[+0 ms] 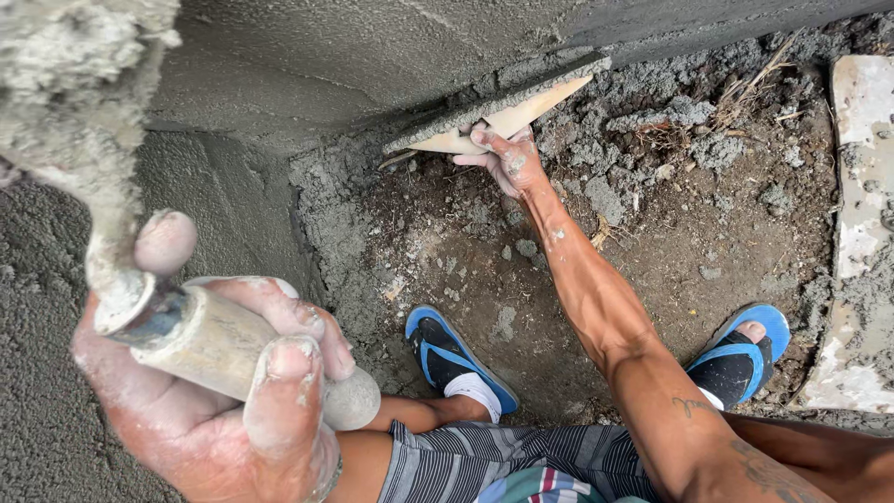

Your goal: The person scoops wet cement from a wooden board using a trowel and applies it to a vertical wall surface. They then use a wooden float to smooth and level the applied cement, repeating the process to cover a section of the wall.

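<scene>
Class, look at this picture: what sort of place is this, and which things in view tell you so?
Probably an outdoor building site: a freshly plastered wall, wet mortar heaped on bare dirt ground, and a mortar-caked trowel gripped in the left hand.

Even, soft daylight, no hard shadows or glare. My left hand (214, 373) and the trowel handle (233, 349), near the lens, look oversized and slightly soft. My right hand (507, 158), farther off, reads sharp. Wide-angle stretch at the left edge. Dimmer under the wall (372, 56).

Plastered wall (307, 56) close ahead
</scene>
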{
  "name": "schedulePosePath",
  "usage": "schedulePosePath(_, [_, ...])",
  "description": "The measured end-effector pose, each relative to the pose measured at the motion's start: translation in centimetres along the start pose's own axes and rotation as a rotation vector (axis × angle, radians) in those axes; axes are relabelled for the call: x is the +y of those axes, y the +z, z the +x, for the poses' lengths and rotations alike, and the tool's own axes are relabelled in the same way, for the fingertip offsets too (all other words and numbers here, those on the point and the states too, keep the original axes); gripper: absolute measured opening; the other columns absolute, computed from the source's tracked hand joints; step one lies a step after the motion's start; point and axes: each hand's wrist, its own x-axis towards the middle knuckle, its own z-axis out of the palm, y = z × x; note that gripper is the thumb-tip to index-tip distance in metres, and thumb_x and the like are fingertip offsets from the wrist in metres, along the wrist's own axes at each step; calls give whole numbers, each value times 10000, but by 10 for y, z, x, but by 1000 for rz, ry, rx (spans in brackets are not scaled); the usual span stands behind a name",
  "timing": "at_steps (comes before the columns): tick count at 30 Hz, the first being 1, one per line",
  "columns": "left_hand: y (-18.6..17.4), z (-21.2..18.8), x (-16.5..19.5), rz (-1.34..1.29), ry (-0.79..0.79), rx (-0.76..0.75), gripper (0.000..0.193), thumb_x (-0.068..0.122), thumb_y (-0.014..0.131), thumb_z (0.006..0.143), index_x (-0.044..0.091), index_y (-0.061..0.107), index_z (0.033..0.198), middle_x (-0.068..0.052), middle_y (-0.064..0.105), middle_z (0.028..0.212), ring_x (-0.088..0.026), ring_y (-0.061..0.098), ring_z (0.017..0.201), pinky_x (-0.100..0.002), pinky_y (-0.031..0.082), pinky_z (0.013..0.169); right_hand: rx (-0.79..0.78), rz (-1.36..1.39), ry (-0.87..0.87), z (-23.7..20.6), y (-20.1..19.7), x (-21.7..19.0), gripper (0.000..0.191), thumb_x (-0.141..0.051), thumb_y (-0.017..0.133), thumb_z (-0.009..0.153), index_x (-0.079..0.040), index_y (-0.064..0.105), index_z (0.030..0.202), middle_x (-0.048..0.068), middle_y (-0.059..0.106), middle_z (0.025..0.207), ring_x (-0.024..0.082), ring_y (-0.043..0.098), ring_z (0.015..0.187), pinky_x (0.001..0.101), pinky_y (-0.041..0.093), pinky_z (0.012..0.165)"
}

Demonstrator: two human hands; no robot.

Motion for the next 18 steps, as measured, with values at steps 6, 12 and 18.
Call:
schedulePosePath(6, [3, -1, -8, -91, 16, 38, 700, 155, 823, 919, -58, 410, 1442, -166, 650, 961, -164, 597, 611, -294, 531, 487, -26, 12, -42, -2, 2, 1, 166, 31, 720, 949, 67, 629, 1083, 186, 690, 1058, 361, 739, 1053, 536, 689, 820])
schedulePosePath(12, [0, 0, -5, -89, -9, 2, 725, 201, 826, 939, -59, 416, 1478, -131, 636, 787, -135, 580, 561, -259, 514, 495, 10, -8, -22, -1, 1, 1, 168, 31, 715, 929, 77, 635, 1069, 224, 711, 1075, 390, 741, 1028, 510, 690, 792])
schedulePosePath(18, [-2, 1, -1, -61, -29, -26, 751, 221, 791, 933, -54, 400, 1513, -123, 625, 783, -127, 584, 552, -245, 512, 497, -25, 9, -36, -3, 2, 1, 184, 18, 732, 941, 51, 640, 1097, 197, 697, 1105, 351, 734, 1047, 502, 691, 805])
